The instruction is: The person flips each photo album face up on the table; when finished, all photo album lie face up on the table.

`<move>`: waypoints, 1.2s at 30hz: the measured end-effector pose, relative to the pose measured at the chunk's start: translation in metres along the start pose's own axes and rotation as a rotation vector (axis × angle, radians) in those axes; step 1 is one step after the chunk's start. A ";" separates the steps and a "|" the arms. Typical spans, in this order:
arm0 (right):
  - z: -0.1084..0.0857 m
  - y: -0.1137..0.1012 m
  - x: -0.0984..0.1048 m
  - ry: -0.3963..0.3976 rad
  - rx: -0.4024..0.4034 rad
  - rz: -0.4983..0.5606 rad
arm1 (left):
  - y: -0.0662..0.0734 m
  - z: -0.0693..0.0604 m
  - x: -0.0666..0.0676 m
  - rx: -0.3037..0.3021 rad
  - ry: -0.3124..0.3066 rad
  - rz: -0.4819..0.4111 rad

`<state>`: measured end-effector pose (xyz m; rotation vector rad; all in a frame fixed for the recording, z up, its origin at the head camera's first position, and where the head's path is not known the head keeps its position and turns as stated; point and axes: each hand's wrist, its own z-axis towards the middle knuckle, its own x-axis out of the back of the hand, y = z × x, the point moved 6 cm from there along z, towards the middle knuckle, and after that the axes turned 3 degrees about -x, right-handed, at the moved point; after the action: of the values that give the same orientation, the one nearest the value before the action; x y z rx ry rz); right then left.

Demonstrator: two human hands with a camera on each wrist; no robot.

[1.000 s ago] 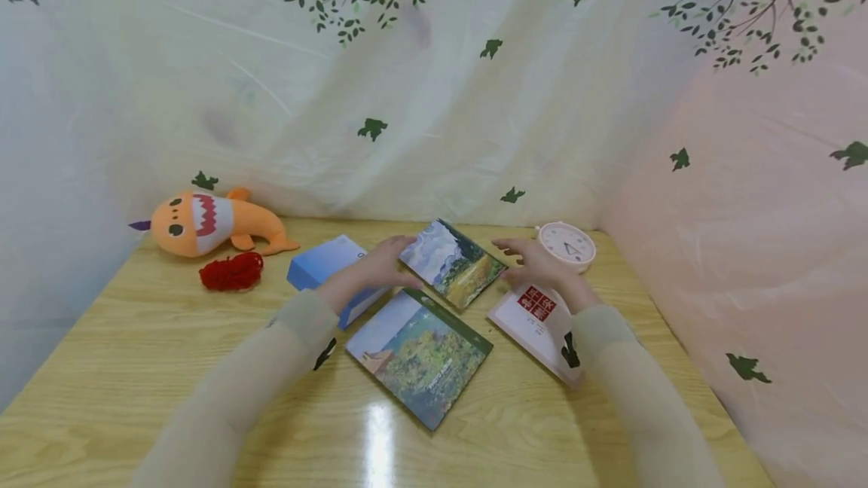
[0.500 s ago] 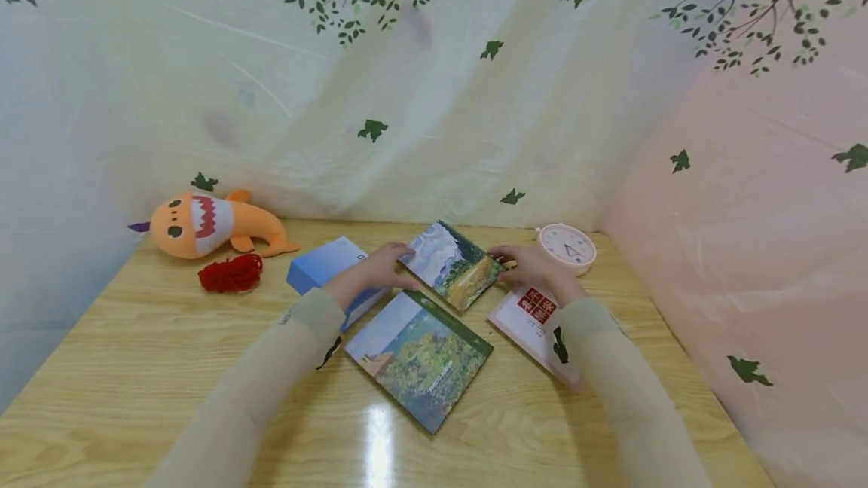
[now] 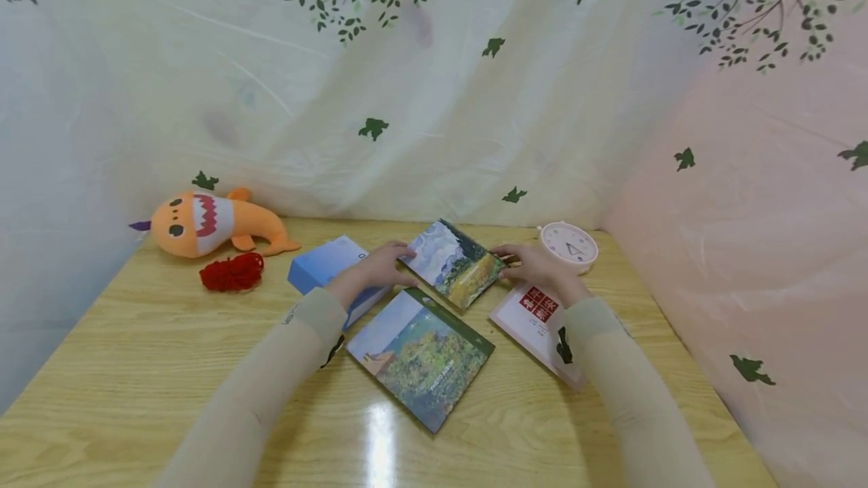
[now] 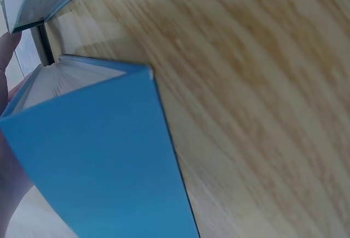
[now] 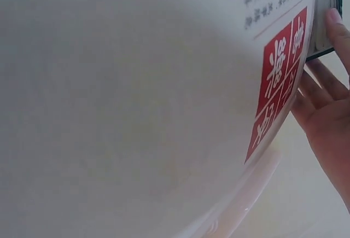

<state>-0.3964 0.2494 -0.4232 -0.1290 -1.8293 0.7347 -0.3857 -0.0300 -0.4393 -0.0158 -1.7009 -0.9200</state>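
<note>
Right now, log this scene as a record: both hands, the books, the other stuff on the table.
Left hand: touching the left side of the far book
Right hand: touching its right side, thumb on page edges
Near book: lying flat, nearest the front
Blue book: partly hidden by the left hand
White book: partly hidden by the right arm
Left side: toy shark, red yarn
Back right: clock

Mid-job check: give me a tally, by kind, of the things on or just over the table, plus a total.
Books: 4 (cloud-painted book, garden-painted book, blue book, white one with red characters, apparently a book)
Plush toys: 1 (orange plush)
Yarn bundles: 1 (red yarn)
Clocks: 1 (pink clock)
Total: 7
</note>
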 end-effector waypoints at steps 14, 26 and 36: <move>-0.009 -0.009 0.018 0.108 0.072 0.045 | 0.007 -0.001 0.004 0.009 0.005 -0.065; -0.013 -0.028 0.036 0.208 0.190 0.053 | 0.009 0.004 0.006 -0.047 0.031 -0.063; -0.019 -0.046 0.041 0.233 0.238 0.118 | 0.010 0.006 0.007 -0.047 0.068 -0.195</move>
<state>-0.3838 0.2383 -0.3607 -0.1614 -1.5112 0.9729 -0.3887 -0.0224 -0.4284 0.1506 -1.6370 -1.0930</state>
